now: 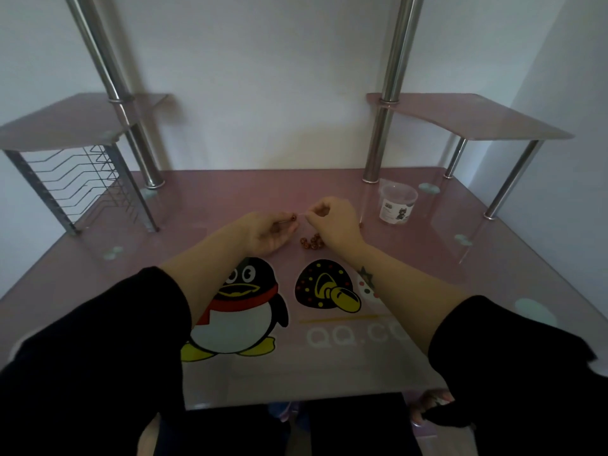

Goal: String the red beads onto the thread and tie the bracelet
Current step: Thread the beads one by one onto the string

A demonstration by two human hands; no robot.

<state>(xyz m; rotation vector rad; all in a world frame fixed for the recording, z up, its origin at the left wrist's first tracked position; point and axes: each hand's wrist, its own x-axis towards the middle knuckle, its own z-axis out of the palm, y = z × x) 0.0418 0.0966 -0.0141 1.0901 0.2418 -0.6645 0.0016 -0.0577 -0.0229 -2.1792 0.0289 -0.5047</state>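
My left hand lies palm up on the pink glass desk, its fingertips pinching a red bead, with more red beads resting in the palm. My right hand is just to the right of it, thumb and forefinger pinched on a thin pale thread whose end points at that bead. Between the two wrists, a small pile of loose red beads sits on the desk. One stray bead lies right of my right hand.
A clear plastic cup with a printed label stands at the back right. Chrome posts rise from the desk and carry two raised corner shelves. A wire rack hangs under the left shelf. Cartoon stickers cover the near desk.
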